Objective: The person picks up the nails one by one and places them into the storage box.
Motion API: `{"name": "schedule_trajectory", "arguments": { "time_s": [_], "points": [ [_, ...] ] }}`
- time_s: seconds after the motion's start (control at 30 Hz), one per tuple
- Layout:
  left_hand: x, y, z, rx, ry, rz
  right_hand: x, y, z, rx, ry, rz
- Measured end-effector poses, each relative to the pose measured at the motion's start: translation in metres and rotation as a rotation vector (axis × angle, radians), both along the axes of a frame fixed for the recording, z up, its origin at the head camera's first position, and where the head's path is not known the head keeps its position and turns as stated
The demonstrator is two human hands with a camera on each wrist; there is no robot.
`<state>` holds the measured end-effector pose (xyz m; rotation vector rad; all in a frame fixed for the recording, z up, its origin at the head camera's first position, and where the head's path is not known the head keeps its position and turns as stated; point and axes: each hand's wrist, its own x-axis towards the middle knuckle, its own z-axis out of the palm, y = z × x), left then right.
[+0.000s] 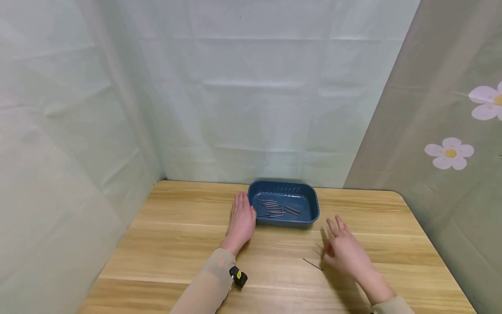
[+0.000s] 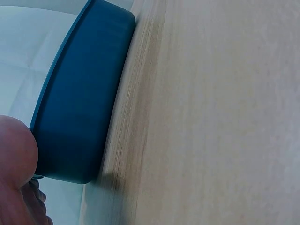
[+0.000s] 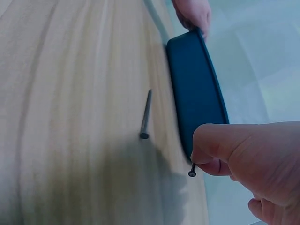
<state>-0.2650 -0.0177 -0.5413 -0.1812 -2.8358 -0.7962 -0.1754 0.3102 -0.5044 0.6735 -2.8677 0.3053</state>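
Note:
My left hand (image 1: 241,220) rests along the left end of a dark blue tray (image 1: 286,223), fingers stretched out beside its wall. In the left wrist view the thumb (image 2: 16,152) lies right at the tray's rim. Several thin metal nails (image 1: 291,210) lie inside the tray. My right hand (image 1: 347,253) is in front of the tray's right side, clear of the table. Between its thumb and index finger it pinches a nail (image 3: 192,171), head sticking out, with most of the shank hidden. Another nail (image 1: 313,264) lies on the table left of that hand.
The wooden table (image 1: 176,244) carries the tray near its back edge. A pale curtain (image 1: 255,109) hangs right behind it, with more cloth at both sides. A black wrist device (image 1: 238,276) sits on the left sleeve.

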Motion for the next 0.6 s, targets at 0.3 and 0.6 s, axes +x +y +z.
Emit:
{"name": "schedule_trajectory", "arguments": {
  "time_s": [0.3,0.6],
  "points": [
    [0.001,0.003,0.001,0.010,-0.001,0.002,-0.003,-0.001,0.017,-0.046,0.021,-0.004],
    [0.002,0.003,0.001,0.020,0.014,-0.002,-0.017,-0.011,0.037,-0.052,0.023,0.000]
  ]
}}
